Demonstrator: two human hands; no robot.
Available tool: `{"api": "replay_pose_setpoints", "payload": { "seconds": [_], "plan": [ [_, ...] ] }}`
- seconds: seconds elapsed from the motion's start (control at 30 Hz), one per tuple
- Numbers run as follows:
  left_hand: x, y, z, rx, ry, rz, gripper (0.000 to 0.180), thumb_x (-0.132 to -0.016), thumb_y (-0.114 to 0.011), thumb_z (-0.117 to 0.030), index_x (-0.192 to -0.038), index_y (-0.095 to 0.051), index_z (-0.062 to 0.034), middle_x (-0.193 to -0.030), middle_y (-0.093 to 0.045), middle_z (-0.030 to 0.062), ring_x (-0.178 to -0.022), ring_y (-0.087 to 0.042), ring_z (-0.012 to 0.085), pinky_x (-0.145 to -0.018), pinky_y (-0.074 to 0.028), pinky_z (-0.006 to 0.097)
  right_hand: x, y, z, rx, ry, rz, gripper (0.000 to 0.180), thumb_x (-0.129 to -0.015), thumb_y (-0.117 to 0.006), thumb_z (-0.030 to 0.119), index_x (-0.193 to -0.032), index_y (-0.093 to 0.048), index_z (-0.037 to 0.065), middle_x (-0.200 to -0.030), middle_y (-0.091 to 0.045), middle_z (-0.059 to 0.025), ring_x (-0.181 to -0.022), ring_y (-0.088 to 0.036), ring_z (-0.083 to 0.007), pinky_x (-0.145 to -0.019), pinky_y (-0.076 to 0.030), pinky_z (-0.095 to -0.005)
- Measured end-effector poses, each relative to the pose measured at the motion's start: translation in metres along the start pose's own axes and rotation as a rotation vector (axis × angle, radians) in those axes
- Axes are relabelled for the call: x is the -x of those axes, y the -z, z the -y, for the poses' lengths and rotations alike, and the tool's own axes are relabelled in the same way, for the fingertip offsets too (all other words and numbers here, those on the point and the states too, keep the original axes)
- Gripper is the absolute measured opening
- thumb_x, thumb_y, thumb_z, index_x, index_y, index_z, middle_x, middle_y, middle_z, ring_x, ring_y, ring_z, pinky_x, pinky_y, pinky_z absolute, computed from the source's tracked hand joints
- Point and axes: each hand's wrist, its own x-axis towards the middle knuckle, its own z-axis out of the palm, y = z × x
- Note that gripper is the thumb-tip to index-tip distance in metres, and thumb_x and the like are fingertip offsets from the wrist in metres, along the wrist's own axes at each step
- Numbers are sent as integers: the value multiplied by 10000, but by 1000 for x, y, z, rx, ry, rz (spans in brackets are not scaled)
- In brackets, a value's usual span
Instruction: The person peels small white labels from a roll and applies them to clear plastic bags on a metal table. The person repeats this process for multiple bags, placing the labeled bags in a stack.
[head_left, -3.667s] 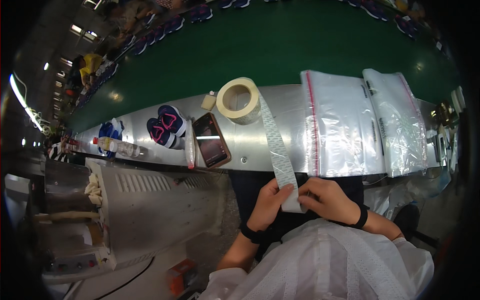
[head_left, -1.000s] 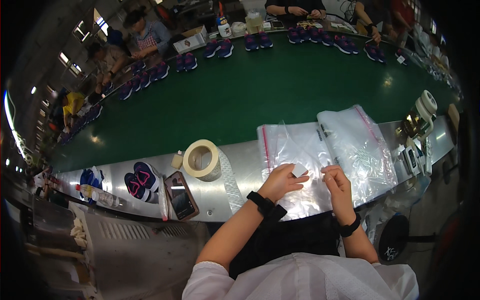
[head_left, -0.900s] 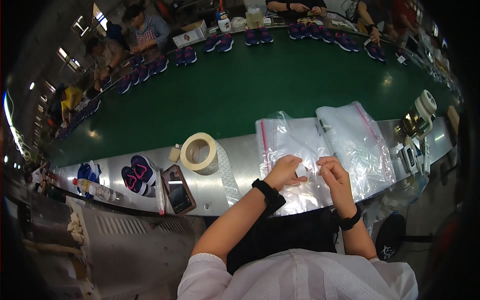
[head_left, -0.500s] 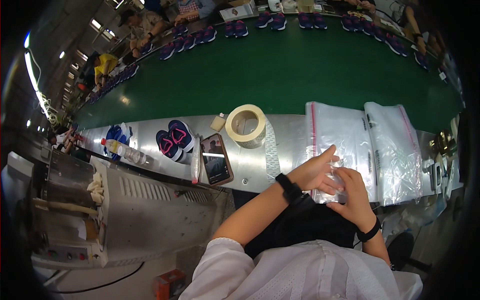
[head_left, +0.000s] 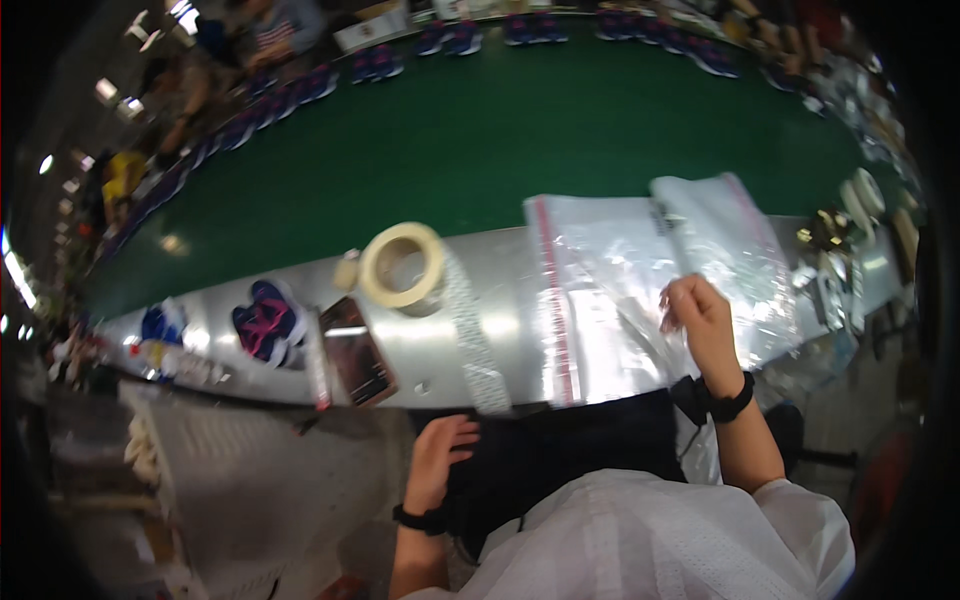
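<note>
My left hand (head_left: 438, 462) is over my dark lap, just off the table's front edge. Its fingers are stretched out and slightly apart, with nothing in them. Above the clear plastic bags (head_left: 600, 260), my right hand (head_left: 702, 325) has its fingers curled in and pointing left. Blur and the see-through film hide what those fingers hold, if anything. The bags lie in two overlapping piles with pink edge strips. Left of them, a roll of tape (head_left: 432, 265) stands on the metal table with a printed strip trailing toward me.
A phone (head_left: 358, 350) lies left of the tape, beside dark shoes with pink trim (head_left: 268, 322) and a bottle (head_left: 175, 360). Beyond runs a green belt (head_left: 450, 130) with shoes along its far side. Metal tools (head_left: 835, 285) lie right; a grey machine (head_left: 260, 480) stands lower left.
My hands have parted: the left has dropped back to my lap, while the right stays over the bags with its fingers more curled. The whole view has shifted and blurred.
</note>
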Motion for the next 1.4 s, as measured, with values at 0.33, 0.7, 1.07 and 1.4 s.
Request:
{"api": "replay_pose_setpoints", "payload": {
  "seconds": [0.33,0.7,1.07,1.4],
  "plan": [
    [-21,-48,25,-113,-116,242,198,-890,-562,-98,-1039,-608,25,-953,-634,30,-863,-555,76,-758,-447,240,62,235,-67,1081,82,-652,118,-821,-554,90,-748,-573,0,-774,-576,-81,-719,-550,-197,-649,-420,-312],
    [5,-75,-26,361,-17,272,246,-947,-487,-170,-1108,-550,4,-900,-629,57,-735,-617,104,-598,-516,231,64,-25,6,175,50,596,194,-827,-629,82,-1003,-581,15,-907,-571,-78,-809,-567,-158,-709,-458,-269],
    [33,-78,-42,-736,-982,-309,301,-774,-674,-42,-1044,-548,-1,-1018,-557,112,-877,-552,190,-767,-462,304,68,-73,6,264,162,704,70,-784,-659,48,-792,-597,17,-714,-547,-68,-602,-533,-167,-539,-413,-281],
    [14,-77,-48,-135,-503,7,52,-871,-554,4,-825,-575,15,-782,-584,23,-696,-512,67,-646,-426,205,61,-80,0,156,304,604,87,-798,-639,57,-878,-619,27,-819,-596,-106,-742,-602,-257,-643,-472,-319]
  ]
}}
